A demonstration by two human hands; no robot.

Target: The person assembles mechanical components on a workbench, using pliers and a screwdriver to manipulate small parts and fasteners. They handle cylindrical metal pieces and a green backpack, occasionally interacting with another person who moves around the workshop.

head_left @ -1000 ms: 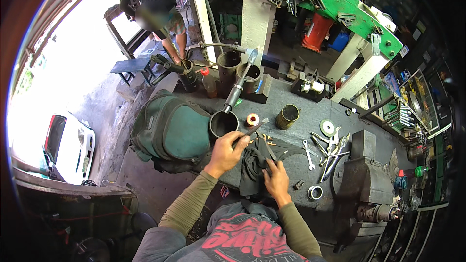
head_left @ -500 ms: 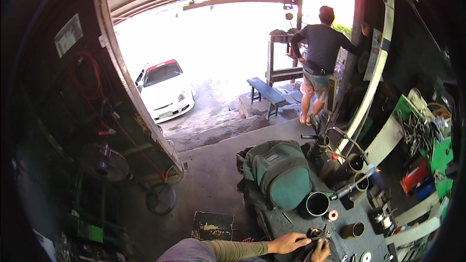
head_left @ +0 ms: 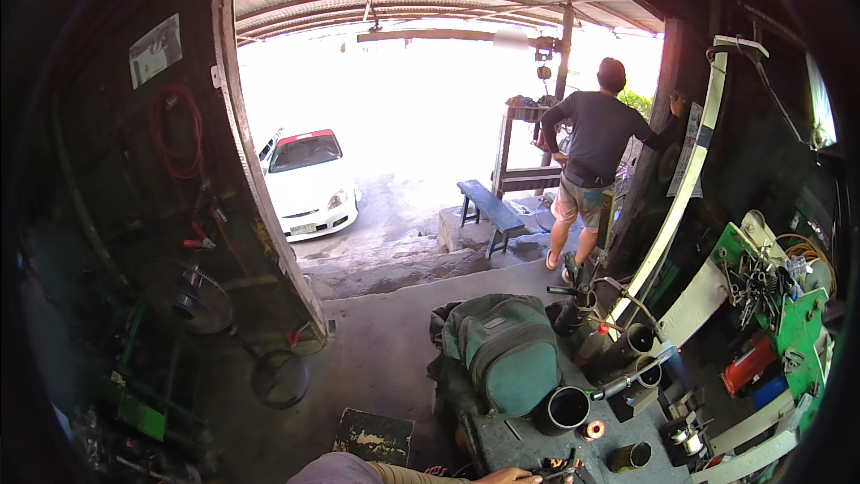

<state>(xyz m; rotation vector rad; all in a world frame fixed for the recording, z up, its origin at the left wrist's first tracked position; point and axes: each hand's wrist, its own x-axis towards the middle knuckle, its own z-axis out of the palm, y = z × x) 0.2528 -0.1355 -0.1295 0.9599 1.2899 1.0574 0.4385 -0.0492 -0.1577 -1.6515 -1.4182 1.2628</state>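
Note:
At the bottom edge, my left hand (head_left: 508, 477) shows only in part, coming out of a brown-green sleeve (head_left: 414, 475). Its fingers are closed at a dark, thin piece that I cannot make out. Just beside them lies a dark cluttered bundle with small orange bits (head_left: 559, 463). My right hand is almost wholly cut off by the lower edge, so its fingers do not show. Nearest on the dark workbench (head_left: 528, 441) are a copper-coloured ring coil (head_left: 592, 430), a short brownish metal cylinder (head_left: 630, 457) and a larger dark cylinder (head_left: 567, 409).
A green backpack (head_left: 515, 354) sits on the bench's far end. To the right stand metal tubes (head_left: 638, 338) and a green rack (head_left: 802, 332) hung with tools. Beyond the doorway are a person (head_left: 598, 139), a blue bench (head_left: 491, 215) and a white car (head_left: 309, 184). A fan (head_left: 193, 300) stands left.
The view has tilted upward, so the bench and my hands sit lower in the picture. Both hands, earlier visible together around a dark tool, are now largely cut off.

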